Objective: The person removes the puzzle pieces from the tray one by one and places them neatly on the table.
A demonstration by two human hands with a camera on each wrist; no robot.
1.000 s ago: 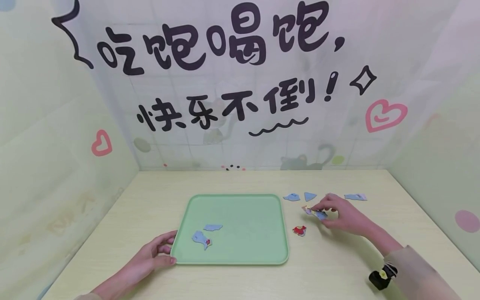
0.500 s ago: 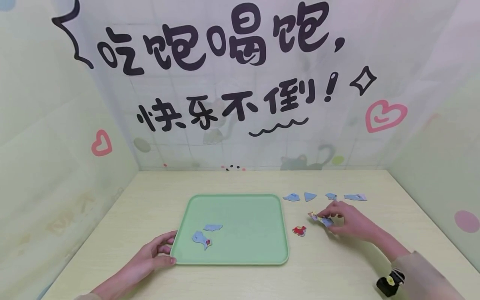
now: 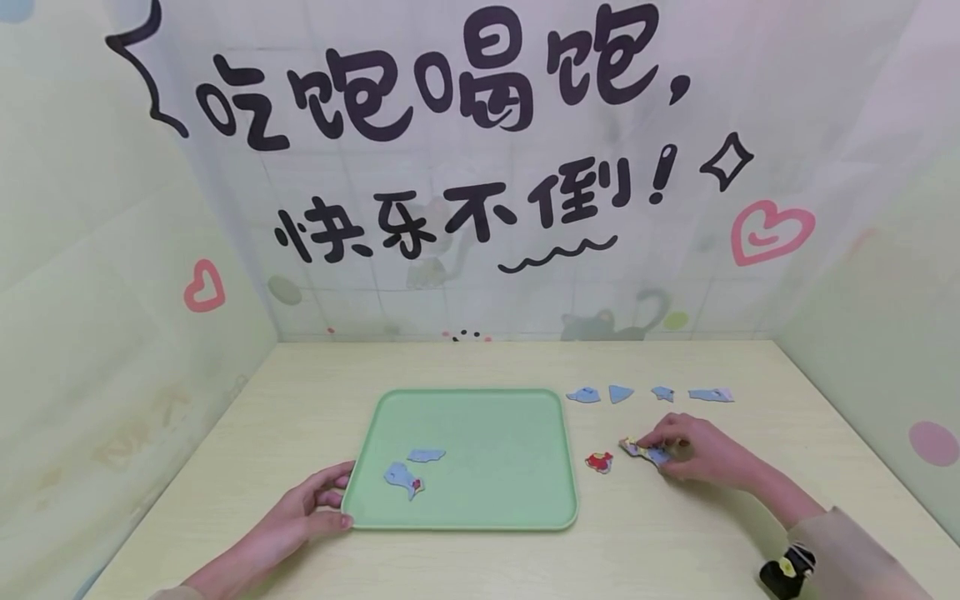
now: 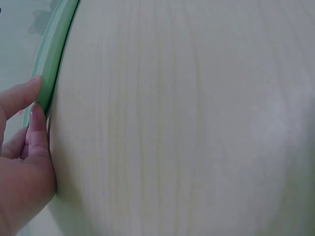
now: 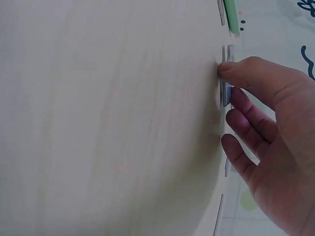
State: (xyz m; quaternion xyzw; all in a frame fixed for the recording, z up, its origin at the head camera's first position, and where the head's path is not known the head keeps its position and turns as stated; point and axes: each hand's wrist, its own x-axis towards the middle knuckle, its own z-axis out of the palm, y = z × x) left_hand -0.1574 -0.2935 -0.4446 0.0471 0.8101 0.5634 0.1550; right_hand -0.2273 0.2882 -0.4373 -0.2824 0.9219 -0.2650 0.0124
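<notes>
Pale wood-grain desk (image 3: 480, 571): carries lot. Light-green rectangular tray (image 3: 495, 458), apparently plastic. Left grip (image 3: 303, 502): thumb and fingers holding tray's near left corner, presumably to steady it. Right grip (image 3: 701, 448): narrow pinch on multicoloured irregular flat piece (image 3: 635, 450), right of tray; suits thin stock. Two blue irregular flat pieces (image 3: 401, 476): on tray. Four blue flat pieces (image 3: 663, 393): row behind right grip. Red irregular flat piece (image 3: 599, 462): between tray and right grip. Held piece partly under fingers; edge-on in right wrist view, possibly two layers.

One tray (image 3: 495, 467), two hands (image 3: 303, 508) (image 3: 701, 450); at least eight pieces (image 3: 620, 393)
</notes>
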